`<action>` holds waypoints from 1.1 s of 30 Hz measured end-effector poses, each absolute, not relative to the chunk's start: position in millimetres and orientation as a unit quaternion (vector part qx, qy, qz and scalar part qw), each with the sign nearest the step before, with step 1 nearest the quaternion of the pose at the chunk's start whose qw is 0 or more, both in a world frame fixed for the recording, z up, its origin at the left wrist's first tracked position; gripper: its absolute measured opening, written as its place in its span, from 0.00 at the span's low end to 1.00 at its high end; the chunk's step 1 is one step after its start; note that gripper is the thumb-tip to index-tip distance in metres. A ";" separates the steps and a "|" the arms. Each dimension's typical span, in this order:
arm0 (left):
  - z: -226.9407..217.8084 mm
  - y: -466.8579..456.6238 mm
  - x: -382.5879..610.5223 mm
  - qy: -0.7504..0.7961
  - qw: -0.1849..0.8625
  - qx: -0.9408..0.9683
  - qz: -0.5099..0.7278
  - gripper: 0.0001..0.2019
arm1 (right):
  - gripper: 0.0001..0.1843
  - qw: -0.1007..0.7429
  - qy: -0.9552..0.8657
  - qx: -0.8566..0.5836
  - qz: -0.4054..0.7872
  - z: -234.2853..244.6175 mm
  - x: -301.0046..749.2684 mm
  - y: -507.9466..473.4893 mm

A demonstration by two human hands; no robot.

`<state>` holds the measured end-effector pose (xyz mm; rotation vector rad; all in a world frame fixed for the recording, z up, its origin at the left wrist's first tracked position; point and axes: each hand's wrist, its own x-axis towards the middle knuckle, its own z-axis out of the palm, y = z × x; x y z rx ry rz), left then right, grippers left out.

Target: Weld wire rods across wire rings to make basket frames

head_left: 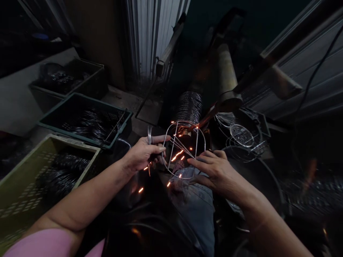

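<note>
My left hand point(143, 153) is closed on a small bundle of wire rings point(150, 135) and also steadies the left side of a round wire frame point(184, 150). My right hand point(218, 171) pinches the frame's right lower edge with fingers pressed to the wires. The frame's top sits under a welding electrode point(187, 131), and orange sparks fly down from that spot over my lap. A stack of wire rings point(190, 105) hangs on a bar just behind the electrode.
Three plastic crates stand at the left: a pale one point(16, 185), a green one point(85, 123) and a dark one point(66, 78), each holding dark wire parts. Finished wire frames point(241, 135) pile at the right. The welder's arm point(226, 75) rises behind.
</note>
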<state>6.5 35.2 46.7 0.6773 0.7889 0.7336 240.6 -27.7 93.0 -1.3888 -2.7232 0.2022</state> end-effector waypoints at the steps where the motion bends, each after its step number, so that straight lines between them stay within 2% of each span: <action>1: 44.9 34.6 5.7 0.364 0.806 0.311 0.347 0.22 | 0.18 0.037 -0.889 -0.453 0.061 95.7 241.4 -30.4; 8: 9.6 19.0 -0.6 0.388 0.806 0.227 0.385 0.17 | 0.14 0.072 -0.894 -0.441 -0.029 124.7 209.8 -33.2; 10: -2.9 10.2 0.5 0.392 0.806 0.219 0.385 0.16 | 0.14 0.047 -0.909 -0.410 -0.062 122.6 183.7 -16.6; 15: -16.0 -7.6 -2.8 0.387 0.814 0.222 0.372 0.15 | 0.08 -0.074 -0.937 -0.334 -0.067 112.3 137.2 27.1; 18: -13.2 -9.4 -13.2 0.367 0.828 0.214 0.365 0.21 | 0.07 -0.064 -0.940 -0.327 -0.073 116.5 141.4 22.0; 20: -9.5 -8.2 -20.9 0.337 0.843 0.213 0.362 0.28 | 0.05 -0.012 -0.927 -0.370 -0.064 116.7 154.5 4.6; 22: -5.4 -6.9 -26.1 0.306 0.851 0.225 0.361 0.32 | 0.07 0.083 -0.873 -0.481 -0.014 108.4 170.8 -16.9; 24: -1.7 -5.9 -27.0 0.304 0.850 0.251 0.351 0.31 | 0.10 0.226 -0.760 -0.599 0.114 91.5 186.4 -35.5; 27: 1.6 -4.6 -19.5 0.357 0.819 0.305 0.331 0.23 | 0.13 0.382 -0.556 -0.670 0.310 61.6 202.6 -49.1; 30: 2.8 -1.6 -6.7 0.397 0.786 0.347 0.321 0.22 | 0.15 0.473 -0.424 -0.672 0.381 42.8 209.9 -46.3; 33: 4.8 3.2 3.8 0.415 0.776 0.353 0.318 0.20 | 0.14 0.501 -0.384 -0.670 0.391 38.3 214.1 -36.7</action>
